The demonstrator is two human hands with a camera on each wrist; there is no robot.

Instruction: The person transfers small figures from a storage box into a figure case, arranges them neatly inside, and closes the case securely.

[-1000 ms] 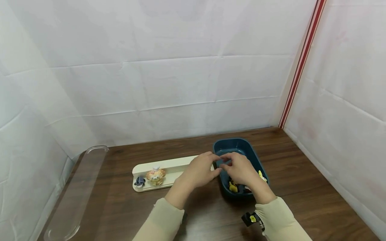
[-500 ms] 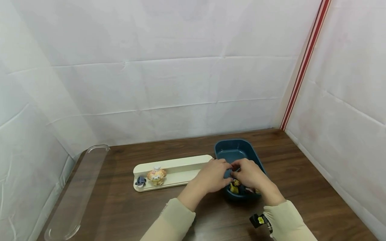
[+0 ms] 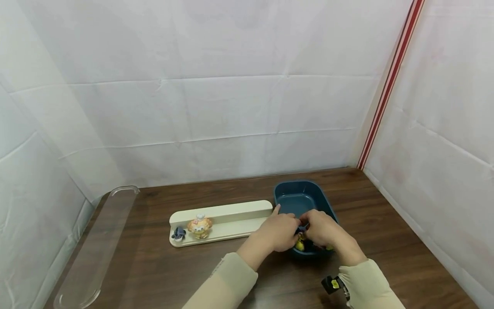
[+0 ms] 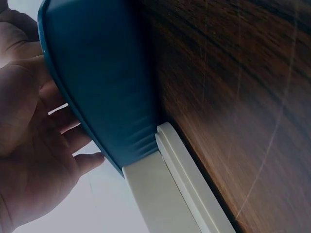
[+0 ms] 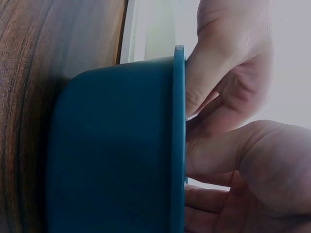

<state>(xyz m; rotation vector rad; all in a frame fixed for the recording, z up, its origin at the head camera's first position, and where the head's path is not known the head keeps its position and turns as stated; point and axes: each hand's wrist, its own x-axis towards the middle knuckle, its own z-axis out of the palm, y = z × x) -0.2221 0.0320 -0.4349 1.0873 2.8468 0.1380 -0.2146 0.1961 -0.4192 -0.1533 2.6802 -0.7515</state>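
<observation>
Both hands reach over the near part of a dark blue plastic box [image 3: 297, 186]. My left hand [image 3: 278, 231] comes in from the left, its fingers along the rim in the left wrist view and one finger extended away from the rest. Opposite it, my right hand [image 3: 322, 229] points its fingers down into the box, the fingertips of both hands close together. Small figurines lie below them at the box's near end, a yellow one [image 3: 299, 246] showing most. Box wall and fingers hide the fingertips, so I cannot tell what they hold.
A cream display base [image 3: 239, 225] stands left of the box, its end close against it. On its left part are a fluffy orange figurine [image 3: 200, 227] and a small dark blue one [image 3: 179, 234]. A transparent cover [image 3: 98, 249] lies at the table's left. White cloth walls [image 3: 231, 107] enclose the back and sides.
Both hands have moved nearer and slightly right, from the middle of the box to its near end, and lower into it. The base and its two figurines have not moved.
</observation>
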